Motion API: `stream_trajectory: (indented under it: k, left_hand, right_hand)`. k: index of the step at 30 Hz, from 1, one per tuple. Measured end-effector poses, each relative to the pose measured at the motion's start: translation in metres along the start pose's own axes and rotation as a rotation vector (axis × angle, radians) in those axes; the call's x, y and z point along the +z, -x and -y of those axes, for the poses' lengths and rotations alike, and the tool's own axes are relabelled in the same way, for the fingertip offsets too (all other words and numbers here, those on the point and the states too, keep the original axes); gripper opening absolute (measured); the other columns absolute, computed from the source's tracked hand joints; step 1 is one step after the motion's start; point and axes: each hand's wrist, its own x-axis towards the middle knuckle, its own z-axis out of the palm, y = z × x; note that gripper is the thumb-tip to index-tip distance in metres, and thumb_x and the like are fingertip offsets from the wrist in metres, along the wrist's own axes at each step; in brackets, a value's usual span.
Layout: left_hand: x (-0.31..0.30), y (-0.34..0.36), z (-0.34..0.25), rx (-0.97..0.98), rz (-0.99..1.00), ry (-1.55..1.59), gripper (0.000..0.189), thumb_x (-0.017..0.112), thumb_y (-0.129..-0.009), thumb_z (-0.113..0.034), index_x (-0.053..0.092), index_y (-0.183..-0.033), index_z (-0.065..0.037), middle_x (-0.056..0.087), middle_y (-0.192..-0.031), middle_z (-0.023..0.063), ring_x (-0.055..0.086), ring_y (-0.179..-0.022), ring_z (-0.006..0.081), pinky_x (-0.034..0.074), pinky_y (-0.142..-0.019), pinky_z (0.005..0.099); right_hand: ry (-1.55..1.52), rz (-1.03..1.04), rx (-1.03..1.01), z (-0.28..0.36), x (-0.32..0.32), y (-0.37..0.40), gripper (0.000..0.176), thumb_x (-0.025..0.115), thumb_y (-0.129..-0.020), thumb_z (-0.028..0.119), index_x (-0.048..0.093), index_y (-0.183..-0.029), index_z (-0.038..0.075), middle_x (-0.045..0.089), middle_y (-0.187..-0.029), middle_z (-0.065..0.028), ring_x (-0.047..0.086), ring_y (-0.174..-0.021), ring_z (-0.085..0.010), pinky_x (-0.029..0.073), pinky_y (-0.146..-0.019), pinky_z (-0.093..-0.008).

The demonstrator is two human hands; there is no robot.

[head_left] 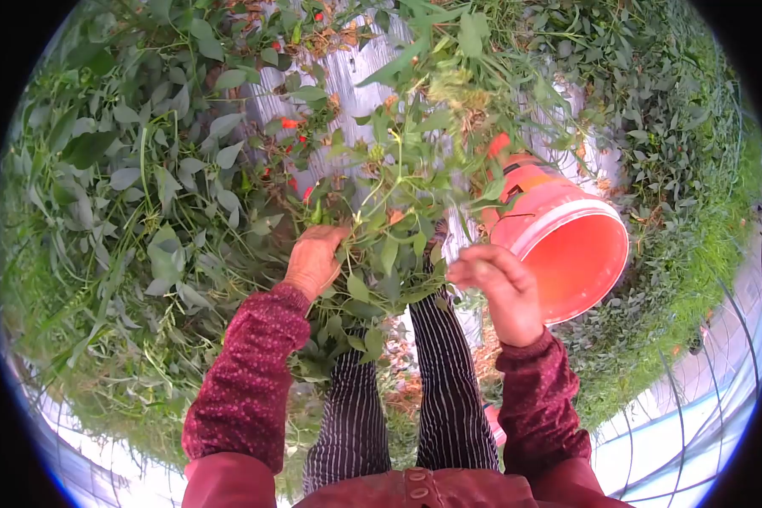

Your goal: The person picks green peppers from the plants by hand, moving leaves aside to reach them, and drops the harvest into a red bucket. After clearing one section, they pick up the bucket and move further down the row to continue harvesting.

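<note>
My left hand (317, 261) is closed on a leafy pepper plant (398, 182), its fingertips partly hidden among stems and leaves. Just above that hand are a slim green pepper (317, 212) and a small red one (307, 194). My right hand (504, 292) is raised to the right of the plant, thumb and fingers pinched together. Whatever lies between those fingers, if anything, is too small to make out. Beside and behind the right hand, an orange-red bucket (535, 190) leans with its white-rimmed mouth towards me.
Dense green plants (118, 178) fill the left side, with more foliage (652, 102) on the right. Pale plastic sheeting (356, 76) covers the ground between them. My striped trouser legs (453, 381) stand below the plant. Thin curved rods (677, 415) show at lower right.
</note>
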Motion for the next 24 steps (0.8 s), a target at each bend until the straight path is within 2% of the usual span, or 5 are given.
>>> stream_trajectory:
  k: [6,8,16,21,24]
  left_hand:
    - [-0.006,0.023,-0.002,0.063,0.026,-0.072,0.051,0.055,-0.060,0.009,0.059,-0.108,-0.007,0.060,-0.102,0.0131,0.053,-0.101,0.0320,0.042,-0.091,0.0387]
    - [-0.002,0.028,0.000,0.086,0.010,-0.083,0.049,0.057,-0.061,0.007,0.060,-0.108,-0.008,0.060,-0.100,0.0111,0.054,-0.100,0.0307,0.041,-0.092,0.0383]
    - [0.012,0.035,0.004,0.188,0.113,-0.303,0.045,0.057,-0.069,0.000,0.057,-0.113,-0.007,0.056,-0.108,0.0104,0.053,-0.104,0.0255,0.037,-0.093,0.0392]
    - [0.012,0.036,0.000,0.221,0.184,-0.393,0.044,0.056,-0.072,-0.003,0.055,-0.116,-0.007,0.054,-0.109,0.0118,0.052,-0.105,0.0260,0.038,-0.090,0.0389]
    - [0.010,0.037,-0.001,0.221,0.229,-0.453,0.045,0.055,-0.073,-0.004,0.054,-0.118,-0.008,0.053,-0.112,0.0122,0.050,-0.108,0.0264,0.038,-0.091,0.0397]
  right_hand:
    - [0.314,-0.081,0.203,-0.057,0.010,-0.047,0.054,0.058,-0.088,0.030,0.042,-0.128,-0.002,0.052,-0.122,-0.0160,0.052,-0.112,-0.0243,0.045,-0.087,-0.0351]
    - [-0.001,-0.134,0.364,-0.069,0.012,-0.057,0.073,0.059,-0.087,0.039,0.024,-0.140,0.005,0.037,-0.137,-0.0151,0.038,-0.125,-0.0277,0.041,-0.091,-0.0385]
    - [0.248,-0.074,0.342,-0.087,0.041,-0.091,0.118,0.075,-0.067,0.048,-0.001,-0.143,0.000,0.033,-0.138,-0.0262,0.037,-0.127,-0.0296,0.031,-0.101,-0.0409]
    - [0.545,-0.208,0.446,-0.120,0.047,-0.105,0.096,0.073,-0.071,0.019,0.011,-0.141,-0.003,0.053,-0.118,-0.0182,0.056,-0.100,-0.0241,0.049,-0.080,-0.0341]
    - [0.251,-0.378,0.334,-0.130,0.047,-0.076,0.055,0.063,-0.073,0.008,0.042,-0.122,-0.004,0.055,-0.110,-0.0150,0.056,-0.093,-0.0217,0.049,-0.078,-0.0344]
